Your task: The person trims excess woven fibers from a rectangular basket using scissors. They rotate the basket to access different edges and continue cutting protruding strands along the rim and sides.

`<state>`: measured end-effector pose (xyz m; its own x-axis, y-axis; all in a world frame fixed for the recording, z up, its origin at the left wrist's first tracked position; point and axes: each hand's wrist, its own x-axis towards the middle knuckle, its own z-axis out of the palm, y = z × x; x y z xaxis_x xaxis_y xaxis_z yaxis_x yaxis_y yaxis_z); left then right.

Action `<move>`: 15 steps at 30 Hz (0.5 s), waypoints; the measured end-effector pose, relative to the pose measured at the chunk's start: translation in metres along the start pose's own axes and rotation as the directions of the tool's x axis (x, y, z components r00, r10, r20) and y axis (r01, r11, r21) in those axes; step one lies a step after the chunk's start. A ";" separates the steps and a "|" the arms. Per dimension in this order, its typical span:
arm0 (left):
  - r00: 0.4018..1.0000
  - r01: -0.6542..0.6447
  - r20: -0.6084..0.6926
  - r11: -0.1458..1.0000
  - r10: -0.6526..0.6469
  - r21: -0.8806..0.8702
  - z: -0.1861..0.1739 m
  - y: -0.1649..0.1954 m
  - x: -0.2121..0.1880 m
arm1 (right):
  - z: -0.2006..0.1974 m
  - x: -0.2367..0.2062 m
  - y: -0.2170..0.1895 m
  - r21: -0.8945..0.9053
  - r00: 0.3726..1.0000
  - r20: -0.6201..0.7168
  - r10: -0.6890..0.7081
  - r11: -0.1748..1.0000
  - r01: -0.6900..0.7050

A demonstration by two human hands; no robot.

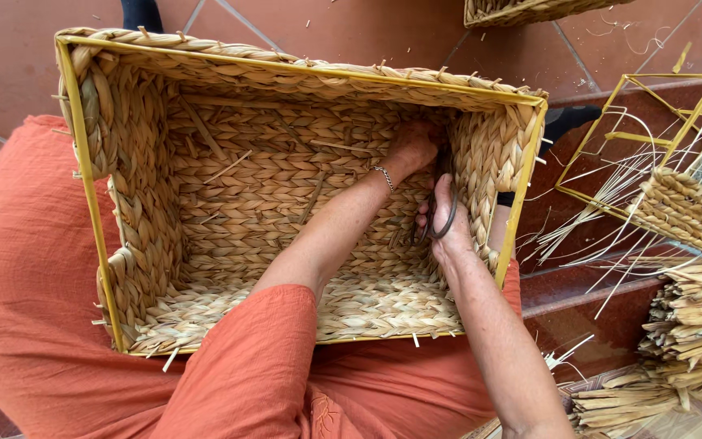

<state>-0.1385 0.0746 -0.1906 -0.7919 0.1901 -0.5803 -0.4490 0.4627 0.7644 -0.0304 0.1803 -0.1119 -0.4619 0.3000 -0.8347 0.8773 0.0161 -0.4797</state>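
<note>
Inside the woven basket (205,179) lying on the person's lap, the left hand (413,146) is pressing curled fingers against the far right corner. Just beside it, the right hand (447,219) is gripping dark scissors (436,221). Right of the basket, a half-woven wire frame (652,154) is holding loose straw.

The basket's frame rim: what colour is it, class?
Yellow. The metal frame rim edges the woven basket; it shows best in the head view.
</note>
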 end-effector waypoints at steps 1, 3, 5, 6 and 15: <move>1.000 -0.001 0.002 1.000 0.001 -0.008 0.000 -0.001 0.000 | 0.000 0.003 0.002 0.007 1.000 0.004 -0.004 1.000 0.004; 1.000 -0.008 0.007 1.000 0.008 -0.024 0.000 -0.001 0.001 | 0.000 0.008 0.005 0.025 1.000 0.007 -0.015 1.000 0.015; 0.999 -0.001 0.046 1.000 0.000 0.008 -0.002 -0.001 0.000 | 0.004 0.012 0.005 0.017 0.999 -0.011 -0.032 0.999 0.032; 0.998 0.004 0.067 1.000 -0.006 0.026 -0.003 0.001 -0.002 | 0.006 0.013 0.004 0.016 0.999 -0.019 -0.038 0.999 0.039; 0.973 0.129 0.194 0.992 -0.124 -0.010 -0.023 0.018 -0.013 | 0.019 0.021 -0.005 0.001 0.992 -0.103 -0.067 0.998 0.067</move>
<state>-0.1457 0.0607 -0.1626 -0.6346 0.2952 -0.7143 -0.5512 0.4750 0.6860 -0.0469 0.1682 -0.1321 -0.5035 0.3949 -0.7685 0.8442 0.0355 -0.5348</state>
